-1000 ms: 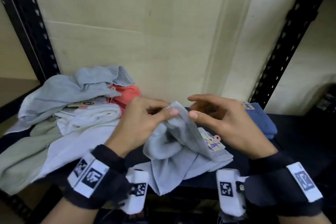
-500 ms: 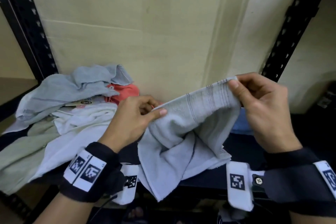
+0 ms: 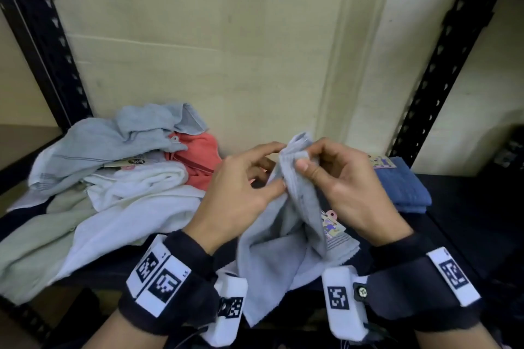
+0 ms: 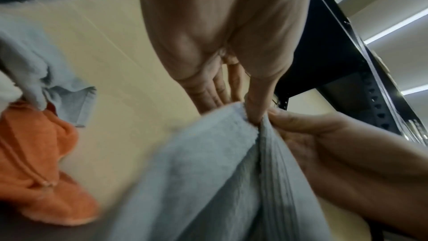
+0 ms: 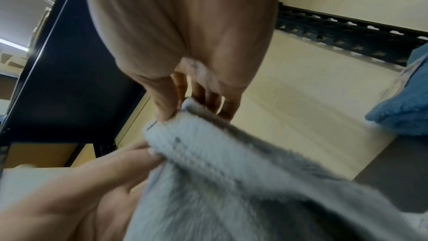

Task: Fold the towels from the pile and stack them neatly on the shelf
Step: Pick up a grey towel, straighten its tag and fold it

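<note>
A light grey towel (image 3: 286, 246) hangs from both hands over the front edge of the dark shelf (image 3: 467, 221). My left hand (image 3: 241, 190) pinches its upper edge between thumb and fingers, seen close in the left wrist view on the grey towel (image 4: 208, 171). Right beside it, my right hand (image 3: 337, 184) pinches the same bunched edge; the right wrist view shows the thumb pressing the grey towel (image 5: 208, 162). A paper tag (image 3: 330, 225) dangles from it. The loose pile (image 3: 119, 178) of grey, white, pale green and coral towels lies at the left.
A folded blue towel (image 3: 402, 187) with a tag lies on the shelf to the right, behind my right hand. A pale wooden back panel (image 3: 212, 51) closes the shelf. Black perforated uprights (image 3: 442, 51) stand at both sides.
Half a second ago my hands held the towel's edge stretched wide apart. Now the right hand has come back left and down, so both hands meet on the bunched edge.
</note>
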